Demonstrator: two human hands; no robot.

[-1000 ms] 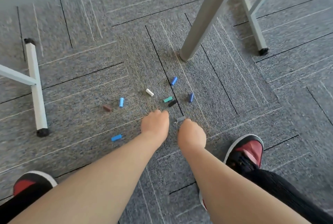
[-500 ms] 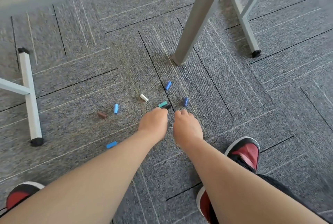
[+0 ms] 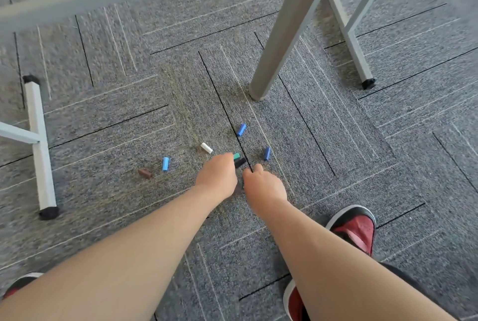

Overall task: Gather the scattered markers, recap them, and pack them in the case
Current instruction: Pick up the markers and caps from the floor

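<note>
Head view: green cap [image 3: 236, 156] and black cap [image 3: 240, 162] lie on carpet [image 3: 336, 165], now touching the advanced left hand [image 3: 216, 175]. Right hand [image 3: 263, 186] curled beside; neither grip can be made out.

No legible text anywhere.

A single head-worn camera looks forward and steeply down at the carpet [image 3: 336, 165]. Both hands sit near mid-frame, forearms filling the bottom.
</note>
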